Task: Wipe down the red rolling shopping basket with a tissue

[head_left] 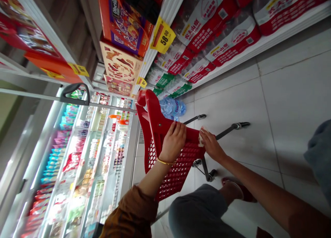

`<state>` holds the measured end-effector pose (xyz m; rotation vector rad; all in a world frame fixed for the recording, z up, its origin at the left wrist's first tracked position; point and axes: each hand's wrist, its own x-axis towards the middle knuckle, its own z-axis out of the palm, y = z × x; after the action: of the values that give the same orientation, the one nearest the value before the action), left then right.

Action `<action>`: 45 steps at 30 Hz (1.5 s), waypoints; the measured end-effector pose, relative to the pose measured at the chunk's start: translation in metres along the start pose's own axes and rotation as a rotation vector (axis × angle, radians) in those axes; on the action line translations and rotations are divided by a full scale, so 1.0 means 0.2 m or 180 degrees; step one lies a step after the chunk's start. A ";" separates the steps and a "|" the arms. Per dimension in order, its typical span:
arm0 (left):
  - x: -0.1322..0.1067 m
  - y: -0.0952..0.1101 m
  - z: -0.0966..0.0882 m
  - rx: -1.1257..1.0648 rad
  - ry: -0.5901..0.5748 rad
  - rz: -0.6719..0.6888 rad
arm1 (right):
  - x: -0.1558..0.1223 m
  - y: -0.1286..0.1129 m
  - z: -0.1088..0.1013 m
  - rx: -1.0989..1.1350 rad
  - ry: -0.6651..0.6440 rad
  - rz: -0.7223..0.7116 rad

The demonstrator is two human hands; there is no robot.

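Observation:
A red plastic shopping cart basket (178,162) with perforated sides and a thick rim stands tilted in the view, on dark legs with casters. My left hand (174,139), with a gold bracelet at its wrist, is closed over the basket's rim, fingers wrapped on the edge. To its right, my right hand (210,145) pinches a small white wipe or tissue (201,138) and presses it against the rim's corner. The inside of the basket is mostly hidden from here.
Shrink-wrapped water bottles (207,31) fill the low shelf, below boxed goods (126,27) with yellow price tags. Blue-capped bottles (173,107) stand on the floor behind the basket. A lit refrigerated display (85,155) lies left. A grey loop handle (74,94) sits on a thin metal rod.

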<state>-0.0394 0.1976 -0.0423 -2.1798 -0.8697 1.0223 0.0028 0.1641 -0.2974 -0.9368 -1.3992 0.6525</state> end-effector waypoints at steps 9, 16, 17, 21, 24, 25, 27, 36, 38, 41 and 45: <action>-0.05 -0.04 -0.04 -0.0186 0.0124 -0.0159 | 0.33 -0.28 -0.02 0.0407 0.0059 -0.0362; -0.13 -0.13 -0.09 -0.0050 0.0297 -0.0371 | 0.50 -0.39 -0.05 0.0439 -0.0044 -0.0581; -0.13 -0.14 -0.09 -0.0020 0.0316 -0.0343 | 0.50 -0.38 -0.06 0.0434 -0.0059 -0.0576; -0.16 -0.15 -0.07 -0.0026 0.0337 -0.0289 | 0.41 -0.27 -0.06 0.0338 -0.0102 -0.0494; -0.18 -0.16 -0.05 -0.0049 0.0380 -0.0362 | 0.33 -0.19 -0.05 0.0264 -0.0150 -0.0436; -0.19 -0.17 -0.05 -0.0049 0.0408 -0.0409 | 0.30 -0.17 -0.05 0.0250 -0.0152 -0.0403; -0.22 -0.18 -0.04 -0.0070 0.0503 -0.0518 | 0.27 -0.14 -0.04 0.0246 -0.0167 -0.0341; -0.31 -0.18 0.08 -0.0580 0.1181 -0.1452 | 0.56 -0.45 -0.05 0.0530 -0.0105 -0.0755; -0.31 -0.16 0.10 -0.1014 0.1314 -0.1778 | 0.65 -0.54 -0.04 0.0564 -0.0013 -0.0804; -0.30 -0.13 0.09 -0.1701 0.1296 -0.2077 | 0.74 -0.63 0.00 0.0562 0.0219 -0.0724; -0.28 -0.11 0.07 -0.2168 0.1271 -0.2206 | 0.75 -0.66 0.04 0.0478 0.0303 -0.0631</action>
<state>-0.0854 0.1711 -0.0098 -2.1696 -1.7636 -0.0712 -0.0085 0.2257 -0.1073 -0.6917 -1.3195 0.5482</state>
